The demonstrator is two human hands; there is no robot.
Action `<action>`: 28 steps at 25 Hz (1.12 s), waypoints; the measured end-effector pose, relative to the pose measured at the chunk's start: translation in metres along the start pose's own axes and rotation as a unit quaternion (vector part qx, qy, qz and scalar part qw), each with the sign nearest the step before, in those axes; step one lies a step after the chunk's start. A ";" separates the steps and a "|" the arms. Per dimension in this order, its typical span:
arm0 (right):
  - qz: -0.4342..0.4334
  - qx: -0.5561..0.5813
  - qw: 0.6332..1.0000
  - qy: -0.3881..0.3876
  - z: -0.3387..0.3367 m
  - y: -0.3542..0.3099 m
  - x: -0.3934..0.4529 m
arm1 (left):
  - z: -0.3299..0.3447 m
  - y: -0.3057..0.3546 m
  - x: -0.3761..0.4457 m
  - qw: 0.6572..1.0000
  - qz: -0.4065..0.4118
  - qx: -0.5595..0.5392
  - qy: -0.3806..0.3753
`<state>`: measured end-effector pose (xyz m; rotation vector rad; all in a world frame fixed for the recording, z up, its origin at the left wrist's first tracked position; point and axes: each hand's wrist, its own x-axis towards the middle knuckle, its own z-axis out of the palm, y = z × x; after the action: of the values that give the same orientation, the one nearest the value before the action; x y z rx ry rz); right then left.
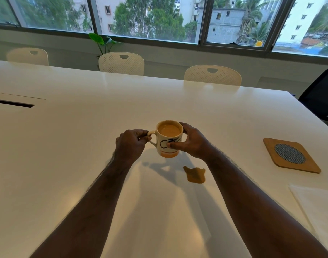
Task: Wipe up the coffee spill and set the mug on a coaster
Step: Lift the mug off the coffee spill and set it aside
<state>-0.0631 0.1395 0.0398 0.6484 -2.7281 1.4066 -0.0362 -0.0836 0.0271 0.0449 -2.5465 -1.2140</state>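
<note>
We hold the mug [169, 138] above table centre: left hand [130, 144] pinching handle, right hand [191, 143] wrapped round body. It's v. full, so keep level, move slowly right to coaster [291, 155], avoiding spill [194, 175] nearby.

**An office meeting room**

A long white worktop [85, 118] fills the room, far larger than any home table, with a cable slot [12, 103] cut into its surface at the left. Three matching white perforated chairs [121, 63] stand tucked in along its far edge, and a black mesh office chair [321, 97] sits at the right end. Behind them a wall-wide band of sliding windows [159, 17] looks down on trees and apartment blocks, so the room is on an upper floor. A potted plant [101, 41] stands by the sill.
</note>
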 end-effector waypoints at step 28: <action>0.025 0.006 0.995 -0.092 0.093 -0.022 0.063 | -0.053 -0.075 0.001 0.993 -0.095 0.044 0.057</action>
<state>-0.0957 0.0328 0.0130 0.7517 -2.8973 1.4446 -0.0297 -0.1715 0.0009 0.3743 -2.5406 -1.1280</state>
